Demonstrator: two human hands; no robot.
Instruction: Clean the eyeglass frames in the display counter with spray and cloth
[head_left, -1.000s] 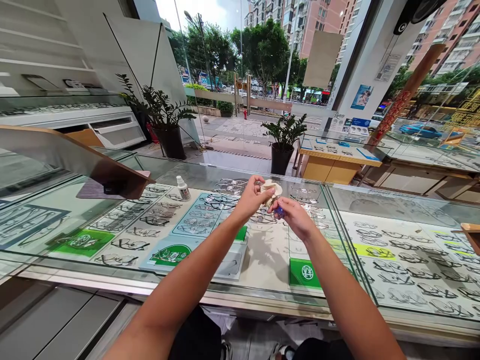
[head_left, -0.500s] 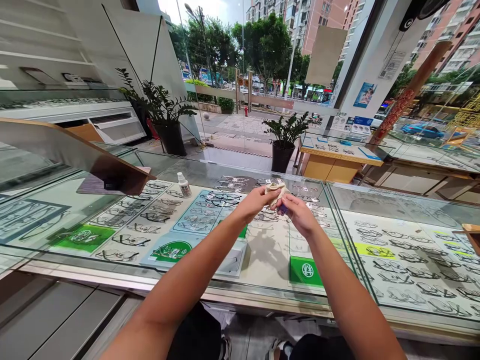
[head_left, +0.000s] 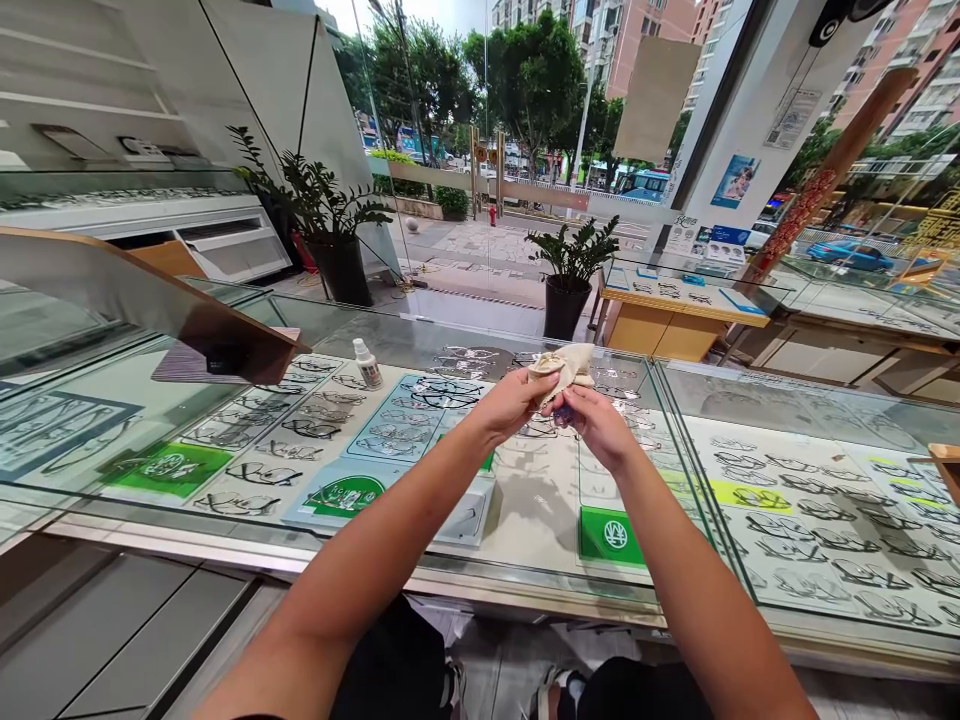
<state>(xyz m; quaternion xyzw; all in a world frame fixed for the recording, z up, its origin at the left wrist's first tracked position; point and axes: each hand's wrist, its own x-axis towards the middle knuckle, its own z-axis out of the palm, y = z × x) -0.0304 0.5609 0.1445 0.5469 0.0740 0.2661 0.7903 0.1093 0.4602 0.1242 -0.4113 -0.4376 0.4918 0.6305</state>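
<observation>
My left hand is closed on a crumpled beige cloth, which bunches over its fingertips and fans out to the right. Close beside it, my right hand pinches what looks like a pair of glasses. Only a purplish, shiny bit shows below the fingers; the rest is hidden by the cloth and hands. Both hands meet above the glass display counter. Under the glass lie rows of spectacle frames. A white spray bottle stands upright on the counter, left of my hands.
A wooden-edged panel juts over the counter's left side, near a striped mat. Green cards lie inside the case. Another glass case adjoins on the right. Potted plants stand beyond the counter by the window.
The cloth has spread out upward and to the right over my fingers, where it was bunched smaller before. Both hands stay together in nearly the same place.
</observation>
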